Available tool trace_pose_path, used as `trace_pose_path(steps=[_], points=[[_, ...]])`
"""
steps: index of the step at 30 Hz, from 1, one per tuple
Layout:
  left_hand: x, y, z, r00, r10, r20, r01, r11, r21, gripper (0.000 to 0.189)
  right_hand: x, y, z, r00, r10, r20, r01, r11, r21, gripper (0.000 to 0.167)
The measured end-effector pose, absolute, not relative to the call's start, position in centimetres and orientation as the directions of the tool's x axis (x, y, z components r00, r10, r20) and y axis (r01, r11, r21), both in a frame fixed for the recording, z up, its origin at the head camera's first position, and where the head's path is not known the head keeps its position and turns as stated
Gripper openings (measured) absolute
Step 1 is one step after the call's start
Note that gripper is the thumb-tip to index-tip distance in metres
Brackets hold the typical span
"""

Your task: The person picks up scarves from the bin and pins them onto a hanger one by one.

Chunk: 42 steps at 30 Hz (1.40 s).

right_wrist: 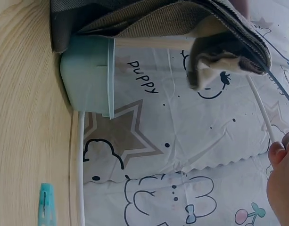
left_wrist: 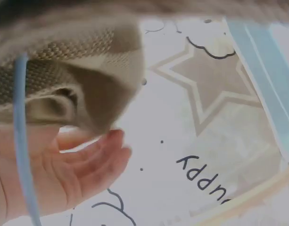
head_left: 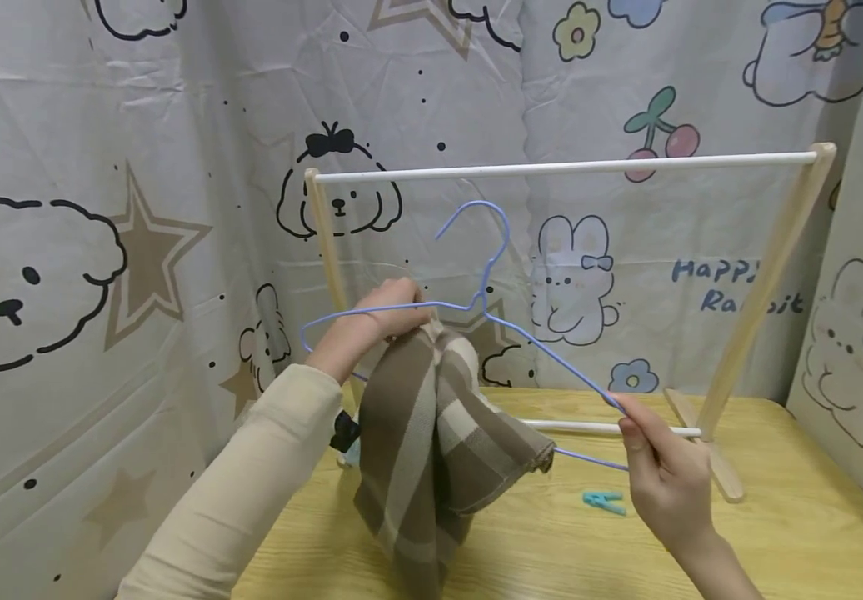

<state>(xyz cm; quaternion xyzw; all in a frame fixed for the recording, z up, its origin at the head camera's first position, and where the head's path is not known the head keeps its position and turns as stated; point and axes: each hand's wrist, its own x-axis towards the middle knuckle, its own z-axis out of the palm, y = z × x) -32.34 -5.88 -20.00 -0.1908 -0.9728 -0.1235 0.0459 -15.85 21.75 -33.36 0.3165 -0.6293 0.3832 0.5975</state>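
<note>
1. Key relation: checked woven cloth (head_left: 461,437) hangs at & below the L hand (head_left: 394,295), long axis approx. vertical — crosswise to the span of the blue wire hanger (head_left: 483,294). L hand is nearer; R hand (head_left: 667,479) is off to the cloth's right. Hanger's lower bar shows either side of cloth; can't tell if it runs behind it or inside the fold.
2. Cloth's look: brown, tan & cream checks, coarse weave, bunched on top, deep folds, ruffled edge jutting right.
3. L hand: seems to pinch cloth's top; other fingers loosely bent, thumb hidden.
4. R hand: thumb + fingers curled round hanger's right end.
5. Where: cloth & hanger held up over the tabletop (head_left: 521,550), in front of the rack (head_left: 566,169) — hook not on the rail. Teal clothespin (head_left: 604,502) lies on tabletop, left of R hand.
</note>
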Motion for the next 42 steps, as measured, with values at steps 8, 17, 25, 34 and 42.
trace_pose_path(steps=[8, 17, 25, 34, 42], points=[[-28.3, -5.3, -20.6, -0.661, 0.738, 0.136, 0.747, 0.630, 0.214, 0.018, -16.1, 22.2, -33.9, -0.102, 0.080, 0.992, -0.853, 0.505, -0.128, 0.031], [-24.3, -5.3, -22.2, -0.365, 0.927, 0.088, 0.927, 0.353, 0.127, 0.048, -16.4, 22.5, -34.3, -0.119, 0.097, 0.988, -0.838, 0.523, -0.153, 0.029], [-23.9, -5.2, -24.9, -0.260, 0.947, 0.190, 0.918, 0.304, -0.254, 0.047, -16.7, 22.5, -33.8, -0.088, 0.054, 0.995, -0.832, 0.545, -0.103, 0.034], [-24.3, -4.5, -25.1, -0.207, 0.836, 0.509, 0.876, 0.390, -0.285, 0.021, -16.1, 21.4, -33.0, -0.047, 0.005, 0.999, -0.807, 0.590, -0.041, 0.042], [-25.1, -3.1, -23.6, -0.411, 0.594, 0.691, 0.832, 0.554, 0.019, 0.021, -15.9, 21.0, -33.8, -0.080, -0.034, 0.996, -0.803, 0.594, -0.044, 0.047]])
